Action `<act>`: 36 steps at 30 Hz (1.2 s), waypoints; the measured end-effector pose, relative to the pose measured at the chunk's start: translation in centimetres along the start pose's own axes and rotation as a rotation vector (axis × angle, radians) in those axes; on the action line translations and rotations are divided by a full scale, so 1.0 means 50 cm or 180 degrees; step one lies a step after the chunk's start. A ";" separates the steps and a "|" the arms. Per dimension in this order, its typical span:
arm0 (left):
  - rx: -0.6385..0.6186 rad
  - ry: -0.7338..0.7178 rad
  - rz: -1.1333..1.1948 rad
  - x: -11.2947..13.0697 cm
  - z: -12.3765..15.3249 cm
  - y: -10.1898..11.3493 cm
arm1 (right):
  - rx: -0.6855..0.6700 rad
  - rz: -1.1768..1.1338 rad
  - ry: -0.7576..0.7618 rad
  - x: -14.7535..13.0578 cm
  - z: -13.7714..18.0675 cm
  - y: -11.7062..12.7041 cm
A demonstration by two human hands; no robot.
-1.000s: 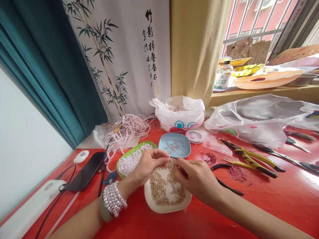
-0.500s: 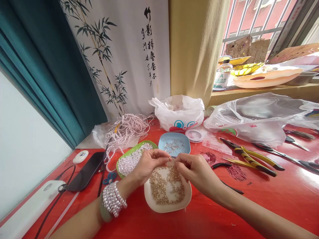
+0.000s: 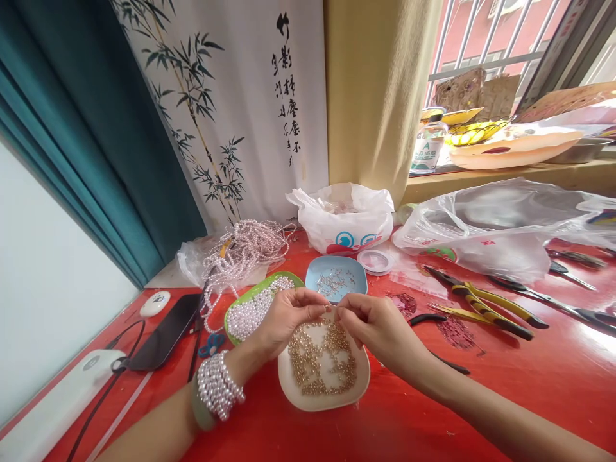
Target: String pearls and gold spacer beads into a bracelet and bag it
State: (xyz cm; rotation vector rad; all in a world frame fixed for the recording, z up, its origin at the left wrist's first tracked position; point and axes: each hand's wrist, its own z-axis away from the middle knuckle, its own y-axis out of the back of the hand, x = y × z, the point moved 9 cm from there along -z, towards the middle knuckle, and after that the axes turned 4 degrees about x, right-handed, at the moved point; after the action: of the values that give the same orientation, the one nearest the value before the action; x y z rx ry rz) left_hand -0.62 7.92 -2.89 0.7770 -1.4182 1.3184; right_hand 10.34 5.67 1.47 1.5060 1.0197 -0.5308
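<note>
My left hand [image 3: 283, 321] and my right hand [image 3: 378, 330] meet fingertip to fingertip over the far rim of a cream dish [image 3: 301, 399] holding several small gold beads [image 3: 322, 362]. Both hands are pinched shut on something too small to make out. Pearl bracelets [image 3: 219, 385] wrap my left wrist. Just behind my left hand sits a green dish [image 3: 250, 295] heaped with white pearls. A blue dish [image 3: 337, 279] of small metal pins lies just beyond the fingertips.
On the red table [image 3: 529, 385] lie yellow-handled pliers [image 3: 481, 311], black-handled pliers [image 3: 436, 346], a pile of pearl strands [image 3: 243, 250], plastic bags [image 3: 344, 218], a thread spool [image 3: 375, 262], a phone [image 3: 166, 333] and blue scissors [image 3: 210, 344].
My right hand has lifted slightly and drawn its fingertips up toward the left hand's fingertips. The left hand has barely moved.
</note>
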 end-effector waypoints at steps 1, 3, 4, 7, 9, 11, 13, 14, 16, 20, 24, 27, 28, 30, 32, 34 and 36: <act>0.0011 -0.0006 -0.0010 0.000 0.000 0.001 | 0.0072 0.0144 0.0100 -0.005 0.001 0.002; 0.0027 -0.0009 -0.0042 0.000 0.000 0.001 | 0.0218 0.0427 0.0349 -0.016 0.005 0.004; 0.0033 -0.0015 -0.0067 0.001 0.001 0.001 | 0.0276 0.0551 0.0472 -0.021 0.007 0.004; 0.0056 -0.0025 -0.0118 0.004 0.002 0.000 | 0.0306 0.0745 0.0642 -0.028 0.011 0.000; 0.0093 -0.0045 -0.0090 0.008 0.003 0.001 | 0.0120 0.0545 0.0490 -0.020 0.010 -0.009; 0.0114 -0.0069 0.0001 0.012 0.003 0.001 | -0.0149 0.0040 0.0199 -0.007 0.009 -0.021; 0.0091 -0.0079 0.0107 0.013 0.004 0.000 | -0.0368 -0.0566 -0.0060 0.003 0.009 -0.033; 0.0056 -0.0072 0.0145 0.013 0.004 -0.002 | -0.0442 -0.0850 -0.0156 0.005 0.008 -0.038; -0.0027 -0.0072 0.0177 0.012 0.004 -0.006 | -0.0551 -0.1347 -0.0309 0.008 0.008 -0.046; -0.0102 -0.0175 0.0134 0.017 0.007 -0.012 | -0.0651 -0.2020 -0.0528 0.005 0.008 -0.058; -0.0108 -0.0366 0.0052 0.030 0.012 -0.016 | -0.0756 -0.2316 -0.0661 0.002 0.013 -0.069; -0.0163 -0.0412 -0.0057 0.037 0.018 -0.023 | -0.0780 -0.2326 -0.0642 0.003 0.015 -0.070; -0.0187 -0.0395 -0.0057 0.038 0.019 -0.025 | -0.0716 -0.2197 -0.0577 0.004 0.014 -0.064; -0.0213 -0.0307 0.0019 0.037 0.022 -0.026 | -0.0423 -0.1728 -0.0304 0.003 0.007 -0.040; -0.0226 -0.0184 0.0035 0.032 0.023 -0.026 | -0.0026 -0.1198 0.0035 -0.005 0.001 -0.007; -0.0252 -0.0106 -0.0077 0.026 0.025 -0.028 | 0.0177 -0.0922 0.0274 -0.013 -0.002 0.014; -0.0295 -0.0052 -0.0202 0.019 0.025 -0.032 | 0.0069 -0.0890 0.0397 -0.020 -0.004 0.015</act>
State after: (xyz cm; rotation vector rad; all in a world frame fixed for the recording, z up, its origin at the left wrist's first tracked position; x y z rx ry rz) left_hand 0.30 6.55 -1.33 0.7664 -1.4456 1.1918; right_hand 10.41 5.62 2.74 1.4376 1.3368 -0.6513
